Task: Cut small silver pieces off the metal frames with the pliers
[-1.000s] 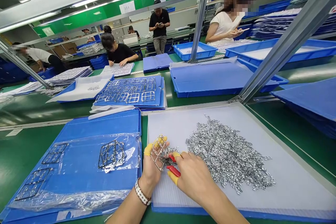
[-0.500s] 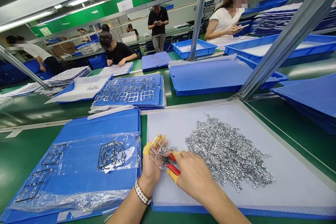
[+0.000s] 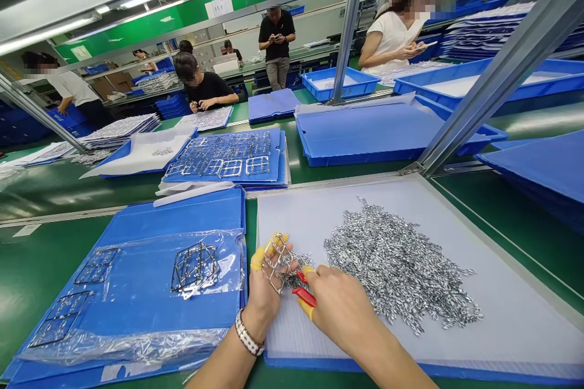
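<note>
Yellow finger cots cover some fingertips of both hands. My left hand (image 3: 264, 292), palm up, grips a shiny metal frame of small parts (image 3: 275, 262) between thumb and fingers. My right hand (image 3: 335, 301) is closed around red-handled cutters (image 3: 305, 296), whose jaws point at the frame's lower right; whether they touch it is hard to see. Below the frame lies a small heap of loose metal pieces (image 3: 298, 261). Beside my right hand a large pile of similar small shiny pieces (image 3: 396, 261) spreads over a white sheet (image 3: 497, 316).
On the left, a blue board (image 3: 137, 310) bears a clear plastic bag (image 3: 150, 282) and a stack of dark frames (image 3: 195, 268). Beyond it, more frames lie on a blue board (image 3: 274, 176). A metal post (image 3: 493, 67) slants down at the right. Several people work farther back.
The cutters and my right hand have shifted slightly right and down from the frame. My left hand holds the frame in nearly the same place. The whole view has moved a little.
</note>
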The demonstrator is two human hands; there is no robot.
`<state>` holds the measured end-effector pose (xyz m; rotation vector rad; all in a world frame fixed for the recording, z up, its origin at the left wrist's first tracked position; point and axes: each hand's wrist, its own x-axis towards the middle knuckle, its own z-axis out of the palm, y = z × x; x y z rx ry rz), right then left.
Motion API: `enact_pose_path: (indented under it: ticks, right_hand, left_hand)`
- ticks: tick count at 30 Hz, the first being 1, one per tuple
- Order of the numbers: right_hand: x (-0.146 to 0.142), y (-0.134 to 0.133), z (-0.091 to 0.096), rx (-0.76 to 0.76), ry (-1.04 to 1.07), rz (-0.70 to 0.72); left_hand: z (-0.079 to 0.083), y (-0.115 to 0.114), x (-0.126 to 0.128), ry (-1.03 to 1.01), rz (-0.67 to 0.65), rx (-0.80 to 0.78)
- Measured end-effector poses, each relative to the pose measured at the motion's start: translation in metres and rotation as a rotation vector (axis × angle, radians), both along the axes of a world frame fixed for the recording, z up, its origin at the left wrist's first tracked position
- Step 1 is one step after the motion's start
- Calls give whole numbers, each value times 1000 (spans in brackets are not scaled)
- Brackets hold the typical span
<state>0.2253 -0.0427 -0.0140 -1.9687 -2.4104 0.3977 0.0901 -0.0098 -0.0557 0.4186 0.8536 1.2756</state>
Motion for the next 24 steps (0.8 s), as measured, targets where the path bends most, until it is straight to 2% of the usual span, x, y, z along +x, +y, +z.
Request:
enact_pose_path:
  ticks: [3,6,9,11,13,16,18,20,22,24]
  right_hand:
    - [11,1,-5,-16,220,-66]
    - [16,7,-11,-96,759,-201]
    - [12,17,-18,-200,1270,-322]
    - [9,23,-21,-198,1408,-368]
    - [8,26,-22,-118,1402,-370]
    - [10,23,-19,129,1190,-323]
    - [8,16,-17,311,973,-166]
    - [1,8,-17,427,782,85]
    - [-8,1,-22,450,651,291]
    - [-16,-5,-28,417,568,385]
  left_hand:
    - [-5,-3,-1,12,-9,40]
    - [-3,-10,1,148,-47,210]
    - [10,-20,4,262,-128,402]
    - [21,-25,4,247,-170,449]
    - [29,-27,3,214,-144,433]
    - [28,-23,0,209,-30,364]
    - [20,-16,-2,139,-24,269]
    - [11,-7,-3,-34,-117,132]
    - [5,0,-6,-226,-251,19]
    - [2,5,-10,-354,-321,-19]
